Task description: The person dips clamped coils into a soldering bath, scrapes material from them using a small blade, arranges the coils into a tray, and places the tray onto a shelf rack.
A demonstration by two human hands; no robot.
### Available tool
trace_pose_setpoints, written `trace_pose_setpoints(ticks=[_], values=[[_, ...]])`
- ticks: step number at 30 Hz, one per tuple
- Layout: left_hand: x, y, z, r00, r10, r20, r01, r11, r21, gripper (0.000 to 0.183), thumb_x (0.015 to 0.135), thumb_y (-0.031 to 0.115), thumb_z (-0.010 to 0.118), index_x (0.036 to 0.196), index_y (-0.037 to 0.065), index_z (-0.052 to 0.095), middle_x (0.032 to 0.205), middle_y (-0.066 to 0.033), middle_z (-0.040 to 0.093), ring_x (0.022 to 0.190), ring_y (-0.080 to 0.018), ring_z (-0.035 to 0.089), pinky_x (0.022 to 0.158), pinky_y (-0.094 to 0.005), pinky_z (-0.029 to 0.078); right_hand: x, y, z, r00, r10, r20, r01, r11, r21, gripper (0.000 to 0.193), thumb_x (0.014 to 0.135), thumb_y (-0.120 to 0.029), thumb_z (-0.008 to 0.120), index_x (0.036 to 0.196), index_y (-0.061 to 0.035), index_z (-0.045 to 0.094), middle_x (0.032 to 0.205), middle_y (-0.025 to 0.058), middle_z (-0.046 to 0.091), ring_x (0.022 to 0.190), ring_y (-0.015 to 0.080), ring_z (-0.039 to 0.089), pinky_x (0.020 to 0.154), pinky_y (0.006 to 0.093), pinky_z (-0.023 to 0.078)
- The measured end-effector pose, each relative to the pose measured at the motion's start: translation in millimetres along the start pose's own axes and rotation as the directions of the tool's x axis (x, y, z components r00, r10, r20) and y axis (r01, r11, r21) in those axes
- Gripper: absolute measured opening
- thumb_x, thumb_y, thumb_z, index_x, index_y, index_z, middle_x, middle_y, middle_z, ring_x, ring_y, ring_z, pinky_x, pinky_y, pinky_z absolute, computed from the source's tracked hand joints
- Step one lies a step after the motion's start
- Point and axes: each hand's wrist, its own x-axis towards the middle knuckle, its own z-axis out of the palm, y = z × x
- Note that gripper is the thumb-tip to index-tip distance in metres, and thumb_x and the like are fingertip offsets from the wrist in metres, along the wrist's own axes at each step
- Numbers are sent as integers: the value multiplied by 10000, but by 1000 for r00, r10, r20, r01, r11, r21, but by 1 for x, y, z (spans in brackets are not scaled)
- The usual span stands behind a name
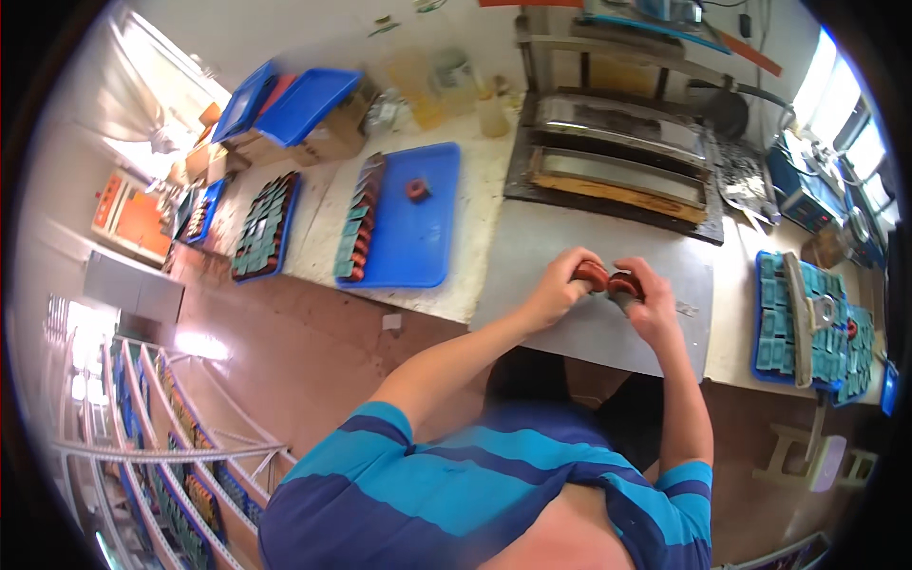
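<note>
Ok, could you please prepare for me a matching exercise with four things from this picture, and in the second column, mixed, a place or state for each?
Things:
1. Left hand
2. Large middle tray
3. Bottles
4. Metal rack

Places or states:
A. On the table, near the back wall
B. Holding a round red part above the grey sheet
C. At the lower left of the picture
D. Blue, with a row of parts and one loose part

Pairs: 1-B, 2-D, 3-A, 4-C
</note>
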Motion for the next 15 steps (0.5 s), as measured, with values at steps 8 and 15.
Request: trace_pose_setpoints(ticks=[8, 15], values=[[0, -8, -37, 989, 146, 15, -139, 896, 423, 321, 720, -81, 648, 1022, 26, 625, 980, -115, 757, 963, -266, 715, 929, -406, 499, 15, -16, 14, 998, -59, 31, 62, 989, -132, 378, 697, 81, 509, 1025, -33, 659, 905, 141, 727, 926, 373, 691, 780, 412, 542], [6, -16, -28, 970, 198, 142, -243, 830, 502, 417, 699, -45, 669, 1102, 29, 591, 1119, -210, 614, 1077, -420, 559, 919, -487, 473, 13, 37, 26, 983, -165, -80, 138, 953, -272, 477, 575, 19, 478, 1026, 0, 632, 879, 194, 685, 889, 378, 682, 828, 363, 532]])
